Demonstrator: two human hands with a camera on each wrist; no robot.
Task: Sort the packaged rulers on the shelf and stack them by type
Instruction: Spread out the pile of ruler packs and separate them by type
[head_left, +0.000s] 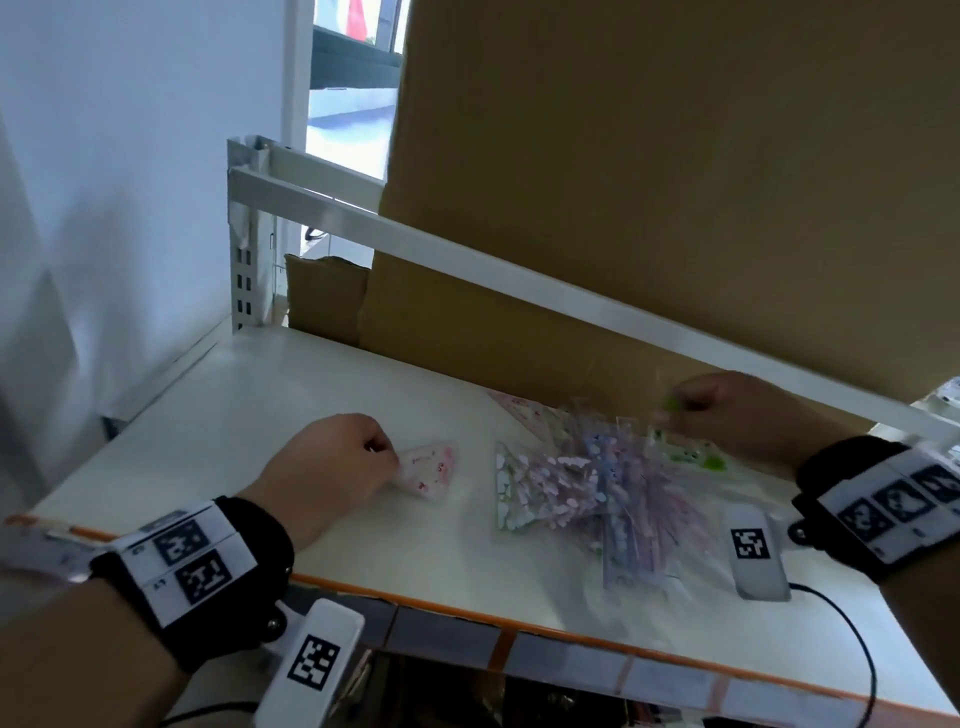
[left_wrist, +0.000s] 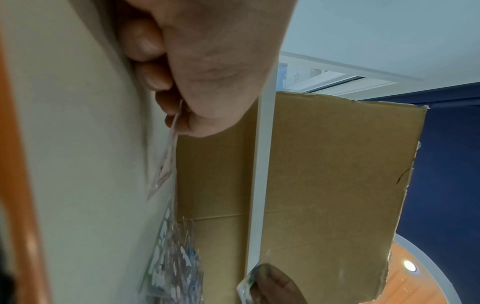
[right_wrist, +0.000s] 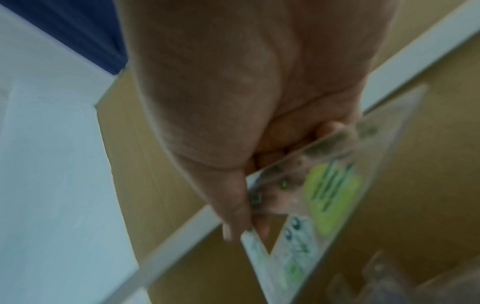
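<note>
A loose pile of packaged rulers (head_left: 576, 486) in pink, blue and green prints lies on the white shelf (head_left: 291, 395), right of middle. My left hand (head_left: 332, 467) pinches the corner of a white packaged ruler with pink marks (head_left: 431, 467), which lies flat on the shelf to the left of the pile; the same packet (left_wrist: 166, 162) shows edge-on in the left wrist view. My right hand (head_left: 727, 415) grips a green-printed packaged ruler (right_wrist: 319, 197), lifted above the pile's far right side and blurred by motion.
A large cardboard sheet (head_left: 649, 182) stands along the back of the shelf behind a white metal rail (head_left: 467, 254). The shelf's orange front edge (head_left: 467, 618) runs below my wrists. A white wall (head_left: 119, 171) closes the left side.
</note>
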